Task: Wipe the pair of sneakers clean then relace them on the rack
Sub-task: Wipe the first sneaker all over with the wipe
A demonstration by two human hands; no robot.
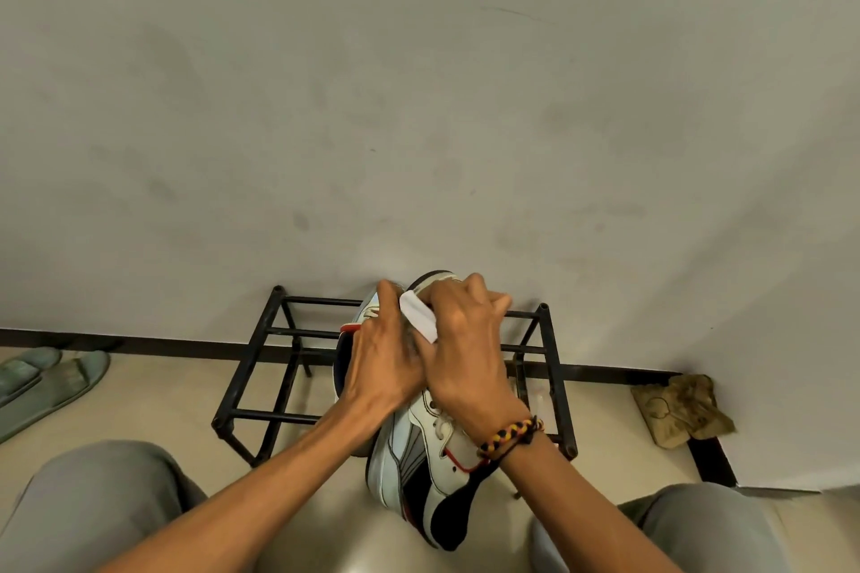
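Steadying the sneaker [419,470] on the black rack [260,368], the left hand [381,368] grips its upper while the right hand [465,354] pinches a white wipe [419,316] near the toe, likely for scrubbing; its long axis runs heel-toward-person, toe toward the wall.

Two hands: left hand [381,368], right hand [465,340]. Two sneakers on rack: white-black sneaker [428,475] nearest, second sneaker [346,354] mostly hidden behind hands. One black metal rack [260,368]. One white wipe [419,316] between hands. One braided bracelet [509,433] on right wrist. Two green slippers [42,379] on floor far left. One crumpled brown rag [681,409] on floor right. Two knees in grey trousers [93,507] at bottom.
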